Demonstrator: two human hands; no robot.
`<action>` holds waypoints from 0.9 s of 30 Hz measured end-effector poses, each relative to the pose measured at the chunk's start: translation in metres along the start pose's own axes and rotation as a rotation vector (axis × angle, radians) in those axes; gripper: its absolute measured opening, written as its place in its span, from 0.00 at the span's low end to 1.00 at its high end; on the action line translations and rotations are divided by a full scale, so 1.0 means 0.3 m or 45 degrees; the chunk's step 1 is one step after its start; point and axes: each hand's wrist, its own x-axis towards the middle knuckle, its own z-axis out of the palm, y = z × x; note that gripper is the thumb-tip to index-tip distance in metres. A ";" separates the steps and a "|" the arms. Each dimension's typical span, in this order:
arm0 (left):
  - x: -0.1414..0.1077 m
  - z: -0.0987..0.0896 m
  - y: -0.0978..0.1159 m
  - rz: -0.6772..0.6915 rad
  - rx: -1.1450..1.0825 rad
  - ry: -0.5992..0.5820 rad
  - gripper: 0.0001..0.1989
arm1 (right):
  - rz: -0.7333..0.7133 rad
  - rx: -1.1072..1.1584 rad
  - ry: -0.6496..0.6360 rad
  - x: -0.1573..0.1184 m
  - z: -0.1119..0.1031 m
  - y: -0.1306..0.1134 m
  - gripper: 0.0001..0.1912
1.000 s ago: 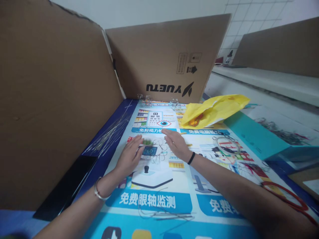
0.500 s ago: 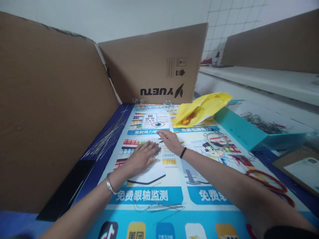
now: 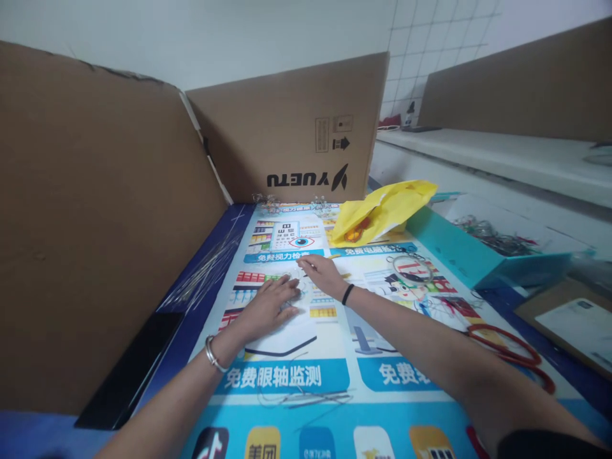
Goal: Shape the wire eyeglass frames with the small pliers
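Over the printed mat [image 3: 329,344], my left hand [image 3: 268,305] is palm down with its fingers spread, near a faint, thin clear or wire piece at its fingertips. My right hand [image 3: 322,274] is just beyond and to the right, its fingers pinched together; what they hold is too small to make out. A thin yellow-tipped tool lies partly hidden behind the right hand. Loose thin wires [image 3: 318,398] rest on the mat nearer to me. A wire coil [image 3: 412,268] lies to the right of my right hand.
Cardboard panels [image 3: 291,127] stand at the back and left. A yellow bag [image 3: 382,213] and a teal box [image 3: 488,261] of wire pieces are at the right. Red rings [image 3: 504,344] lie near my right forearm. Straight wires [image 3: 205,271] and a black panel [image 3: 131,370] lie left.
The view has shifted slightly. My left fingers have drawn a little closer together, and my right hand stays pinched beside them.
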 end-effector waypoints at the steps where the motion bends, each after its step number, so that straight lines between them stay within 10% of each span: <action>1: -0.001 0.001 -0.002 0.016 -0.004 0.010 0.22 | 0.001 -0.016 0.012 0.000 0.002 -0.002 0.14; 5: -0.007 0.010 -0.038 0.062 -0.095 0.172 0.22 | -0.004 -0.102 0.014 0.000 0.000 -0.005 0.14; 9: -0.017 0.014 -0.109 -0.222 -0.278 0.807 0.19 | -0.017 -0.225 -0.075 -0.008 -0.030 0.002 0.13; 12: -0.030 0.010 -0.147 -0.377 -0.338 0.927 0.19 | -0.026 -0.332 -0.167 -0.021 -0.058 0.000 0.15; 16: -0.050 0.008 -0.149 -0.283 -0.343 0.752 0.19 | -0.029 -0.473 -0.309 -0.043 -0.060 -0.028 0.19; 21: -0.064 0.016 -0.124 -0.142 -0.091 0.183 0.29 | -0.048 -0.602 -0.472 -0.063 -0.029 -0.057 0.22; 27: -0.064 0.026 -0.117 -0.132 0.081 0.023 0.32 | -0.089 -0.662 -0.539 -0.063 -0.016 -0.066 0.20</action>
